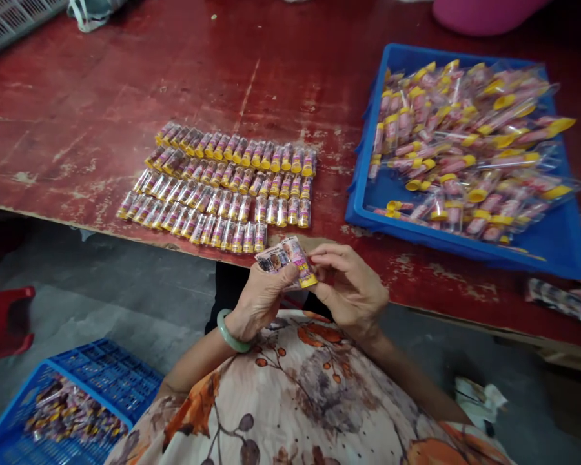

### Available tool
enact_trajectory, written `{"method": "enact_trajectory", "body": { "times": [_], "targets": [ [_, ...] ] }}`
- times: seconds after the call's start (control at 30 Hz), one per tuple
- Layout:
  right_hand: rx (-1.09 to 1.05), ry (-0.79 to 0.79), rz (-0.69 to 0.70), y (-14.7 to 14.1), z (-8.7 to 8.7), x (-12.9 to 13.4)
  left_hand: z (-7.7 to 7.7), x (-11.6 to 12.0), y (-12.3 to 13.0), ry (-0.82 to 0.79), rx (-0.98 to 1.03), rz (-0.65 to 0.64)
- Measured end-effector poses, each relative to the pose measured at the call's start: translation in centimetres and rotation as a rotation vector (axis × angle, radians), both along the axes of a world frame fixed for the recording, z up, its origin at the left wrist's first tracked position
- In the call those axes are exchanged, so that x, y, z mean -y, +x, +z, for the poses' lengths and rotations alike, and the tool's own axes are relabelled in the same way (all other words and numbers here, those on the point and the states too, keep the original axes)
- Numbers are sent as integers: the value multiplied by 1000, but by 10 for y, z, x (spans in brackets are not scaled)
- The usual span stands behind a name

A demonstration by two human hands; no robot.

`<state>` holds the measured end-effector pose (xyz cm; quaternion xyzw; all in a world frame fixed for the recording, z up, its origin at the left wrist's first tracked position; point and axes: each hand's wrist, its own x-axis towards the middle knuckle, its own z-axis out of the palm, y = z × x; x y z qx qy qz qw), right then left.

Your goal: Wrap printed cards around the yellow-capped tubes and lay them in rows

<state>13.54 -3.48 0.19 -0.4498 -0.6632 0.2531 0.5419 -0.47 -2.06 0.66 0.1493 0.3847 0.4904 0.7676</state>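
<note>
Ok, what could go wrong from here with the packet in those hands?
The yellow-capped printed packet, pinched between the left hand and right hand, is close to the front row of yellow-capped clear tubes on the worn red wooden table. A slip could knock that row. The loose packets heaped in the blue plastic tray might also slide over its rim.

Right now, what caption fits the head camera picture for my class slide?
Left hand and right hand hold a printed packet near yellow-capped tubes on a red table.
</note>
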Motion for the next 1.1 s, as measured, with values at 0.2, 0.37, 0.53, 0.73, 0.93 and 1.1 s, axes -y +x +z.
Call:
{"method": "enact_trajectory", "body": {
  "times": [0.2,0.37,0.53,0.73,0.93,1.1],
  "targets": [
    [-15,99,-40,-6,11,-1,-1,2,3,30,7,6],
    [-23,61,-99,-9,10,1,-3,4,4,32,-15,-6],
    [5,69,-127,-9,10,2,-2,4,6,46,-6,-26],
    [14,103,-114,-11,11,2,-3,4,7,59,14,-27],
    [36,132,-144,-11,7,3,-4,6,7,99,36,-32],
    [57,161,-155,-11,2,1,-4,5,7,101,63,-35]
  ]
}}
